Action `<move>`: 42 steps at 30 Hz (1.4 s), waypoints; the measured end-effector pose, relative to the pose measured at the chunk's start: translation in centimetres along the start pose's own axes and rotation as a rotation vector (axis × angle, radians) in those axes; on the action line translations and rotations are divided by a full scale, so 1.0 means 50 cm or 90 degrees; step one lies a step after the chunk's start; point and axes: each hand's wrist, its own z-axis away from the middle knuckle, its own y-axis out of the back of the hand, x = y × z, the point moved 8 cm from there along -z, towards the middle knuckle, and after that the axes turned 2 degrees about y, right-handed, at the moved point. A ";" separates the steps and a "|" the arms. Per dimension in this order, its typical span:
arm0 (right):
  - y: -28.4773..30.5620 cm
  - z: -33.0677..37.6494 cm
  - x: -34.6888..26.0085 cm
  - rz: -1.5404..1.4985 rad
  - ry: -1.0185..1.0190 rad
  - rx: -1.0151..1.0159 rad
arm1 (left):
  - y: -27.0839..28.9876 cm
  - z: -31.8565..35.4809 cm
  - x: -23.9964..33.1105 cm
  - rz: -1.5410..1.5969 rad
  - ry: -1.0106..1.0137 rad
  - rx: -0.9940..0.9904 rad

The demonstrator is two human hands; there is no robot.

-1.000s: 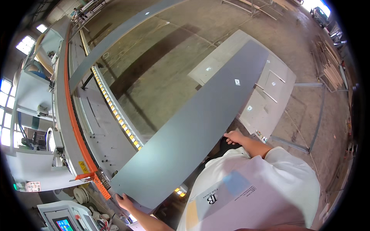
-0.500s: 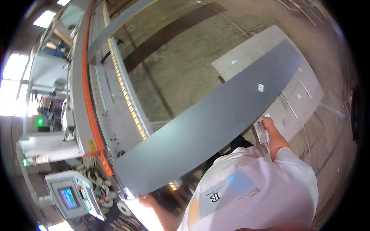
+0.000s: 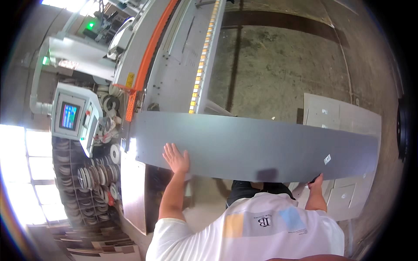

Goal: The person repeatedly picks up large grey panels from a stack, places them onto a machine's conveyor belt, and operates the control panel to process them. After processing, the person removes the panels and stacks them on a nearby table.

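Grey panel [image 3: 257, 145]: left hand [image 3: 176, 158] flat on top, fingers spread; right hand [image 3: 317, 180] grips its near edge. Keep it level, I'd say.

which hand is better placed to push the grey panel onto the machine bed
Left, probably. The left hand lies flat on the grey panel near the end already at the machine bed. The right hand only grips the near edge at the far end.

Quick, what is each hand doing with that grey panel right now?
Left hand: open, flat on top of the long grey panel.
Right hand: gripping the panel's near edge.
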 end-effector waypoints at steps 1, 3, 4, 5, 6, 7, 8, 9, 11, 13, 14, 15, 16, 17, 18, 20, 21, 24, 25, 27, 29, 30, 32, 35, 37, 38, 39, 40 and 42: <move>-0.014 0.009 -0.004 -0.012 0.009 -0.031 | 0.014 0.003 0.001 0.001 0.002 -0.011; -0.010 0.007 -0.002 -0.041 0.025 -0.084 | 0.034 -0.003 0.012 0.004 -0.006 -0.037; -0.003 0.012 -0.006 -0.044 0.030 -0.094 | 0.036 -0.006 0.006 0.009 -0.014 -0.025; 0.001 0.025 -0.012 -0.048 0.037 -0.103 | 0.030 -0.010 0.003 0.021 -0.011 -0.030; -0.002 0.037 -0.018 -0.053 0.044 -0.112 | 0.024 -0.014 -0.001 0.032 -0.009 -0.035; -0.014 0.079 -0.025 -0.061 0.049 -0.114 | 0.019 -0.020 -0.004 0.043 -0.010 -0.035; -0.019 0.129 -0.031 -0.068 0.051 -0.118 | 0.013 -0.016 -0.017 0.054 -0.002 -0.026; -0.024 0.180 -0.038 -0.078 0.053 -0.120 | 0.014 -0.015 -0.023 0.063 -0.004 -0.024; -0.010 0.216 -0.051 -0.091 0.077 -0.156 | 0.013 -0.017 -0.034 0.089 -0.011 -0.025; 0.006 0.222 -0.059 -0.082 0.095 -0.164 | 0.013 -0.027 -0.049 0.101 -0.020 -0.019; -0.010 0.254 -0.055 -0.078 0.105 -0.177 | 0.011 -0.035 -0.062 0.107 -0.021 -0.015; -0.016 0.293 -0.039 -0.073 0.115 -0.191 | 0.007 -0.045 -0.083 0.114 -0.009 0.006; -0.014 0.346 -0.031 -0.083 0.134 -0.194 | -0.010 -0.077 -0.090 0.132 -0.015 0.024; -0.015 0.343 -0.026 -0.060 0.114 -0.178 | -0.012 -0.082 -0.115 0.140 0.000 0.041; -0.013 0.341 -0.013 -0.038 0.094 -0.162 | -0.017 -0.094 -0.145 0.119 0.041 0.045; -0.006 0.347 0.009 0.018 0.093 -0.202 | -0.017 -0.118 -0.208 0.108 0.167 0.079; -0.010 0.356 0.020 0.053 0.110 -0.259 | -0.018 -0.130 -0.238 0.102 0.229 0.094; -0.033 0.394 0.046 0.109 0.123 -0.334 | -0.055 -0.147 -0.358 0.109 0.472 0.194; -0.037 0.403 0.053 0.105 0.114 -0.315 | -0.066 -0.152 -0.386 0.131 0.550 0.225; -0.046 0.409 0.068 0.101 0.088 -0.273 | -0.093 -0.177 -0.432 0.349 0.640 0.165; -0.058 0.418 0.078 0.107 0.077 -0.243 | -0.125 -0.194 -0.470 0.436 0.704 0.049; -0.063 0.420 0.082 0.106 0.071 -0.230 | -0.121 -0.203 -0.467 0.455 0.749 0.002; -0.079 0.427 0.090 0.117 0.067 -0.215 | -0.145 -0.225 -0.503 0.454 0.736 -0.003; -0.101 0.433 0.096 0.127 0.058 -0.193 | -0.168 -0.243 -0.531 0.472 0.724 0.005; -0.108 0.438 0.097 0.134 0.057 -0.178 | -0.176 -0.250 -0.534 0.483 0.715 0.009; -0.112 0.438 0.101 0.136 0.056 -0.171 | -0.170 -0.254 -0.532 0.481 0.706 0.008; -0.113 0.440 0.101 0.139 0.055 -0.163 | -0.164 -0.255 -0.529 0.479 0.698 0.007; -0.120 0.438 0.104 0.143 0.053 -0.157 | -0.156 -0.255 -0.529 0.500 0.692 -0.004; -0.130 0.436 0.102 0.147 0.050 -0.145 | -0.167 -0.259 -0.535 0.498 0.692 0.013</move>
